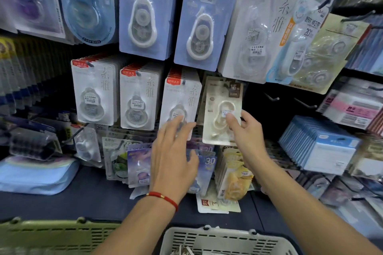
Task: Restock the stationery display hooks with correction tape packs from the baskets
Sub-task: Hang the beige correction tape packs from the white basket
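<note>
Green basket [58, 234]: seen at 7 o'clock, slotted wall only; contents not visible.
Red-tab packs [95, 93]: three rows hung at 9 to 12 o'clock of the hands; large characters 素雅 are read on each card, with a white price sticker too blurred to read.
Blue packs [148, 10]: hung at 12 o'clock, upper row; white tape dispenser behind blister; sticker text illegible.
Left hand [174, 149]: raised at centre, fingers spread wide and straight, tips laid on the third red-tab row; nothing is gripped. A red string bracelet [163, 197] is worn at the wrist.
White basket [226, 241]: at 6 o'clock, packs partly seen inside.
Cream pack [222, 109]: at 1 o'clock of the left hand, on its hook; "15" is read on a brown corner label.
Right hand [247, 130]: pack's lower right edge is pinched, thumb on the front.
</note>
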`<state>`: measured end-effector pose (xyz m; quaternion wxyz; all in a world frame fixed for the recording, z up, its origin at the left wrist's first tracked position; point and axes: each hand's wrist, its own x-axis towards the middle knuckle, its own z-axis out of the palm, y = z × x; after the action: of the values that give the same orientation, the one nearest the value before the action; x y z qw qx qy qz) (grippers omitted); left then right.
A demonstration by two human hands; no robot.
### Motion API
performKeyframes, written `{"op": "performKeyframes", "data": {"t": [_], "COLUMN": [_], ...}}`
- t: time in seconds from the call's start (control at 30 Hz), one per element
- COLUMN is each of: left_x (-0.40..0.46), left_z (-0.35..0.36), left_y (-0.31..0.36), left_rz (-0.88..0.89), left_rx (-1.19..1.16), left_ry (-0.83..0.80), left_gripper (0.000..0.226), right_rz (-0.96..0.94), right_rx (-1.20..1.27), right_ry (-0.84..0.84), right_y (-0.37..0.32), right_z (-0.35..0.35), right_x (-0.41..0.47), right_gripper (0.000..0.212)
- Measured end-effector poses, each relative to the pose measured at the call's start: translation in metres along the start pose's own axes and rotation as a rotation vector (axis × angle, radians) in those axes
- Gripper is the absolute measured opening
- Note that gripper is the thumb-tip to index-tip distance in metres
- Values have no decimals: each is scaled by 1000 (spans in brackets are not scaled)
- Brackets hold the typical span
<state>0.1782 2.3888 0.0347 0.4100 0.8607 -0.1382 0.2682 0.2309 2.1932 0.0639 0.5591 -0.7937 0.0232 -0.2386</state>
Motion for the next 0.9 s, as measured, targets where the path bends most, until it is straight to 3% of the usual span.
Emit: {"op": "performKeyframes", "data": {"t": [0.07,0.13,0.33,0.5,0.67,0.73,0.83,0.9], "left_x": [2,1,-7,-28,-67,-81,-102,-114], "left_z": [-2,-3,-7,-8,5,16,34,44], "left_y": [-11,-18,-24,-22,-19,-21,-31,-36], "left_rz": [20,24,63,54,22,71,89,80], "left_rx": [168,252,261,216,270,367,455,512], "left_ry": [-111,-191,-170,-221,-745,-1033,-1377,-1475], "left_gripper": [82,91,89,66,50,46,46,46], "right_rz": [83,147,188,-29,86,171,141,123], "right_rx": [-96,-131,-345,-569,-786,-869,-961,-1040], "right_ry": [31,62,24,-213,-869,-1070,-1219,-1239], "right_y": [7,11,22,31,71,93,129,145], "right_z": [15,27,20,-22,-73,-82,-81,-73], "right_x": [25,49,63,-1,-98,-130,-168,-190], "right_gripper": [59,65,53,20,11,29,64,63]}}
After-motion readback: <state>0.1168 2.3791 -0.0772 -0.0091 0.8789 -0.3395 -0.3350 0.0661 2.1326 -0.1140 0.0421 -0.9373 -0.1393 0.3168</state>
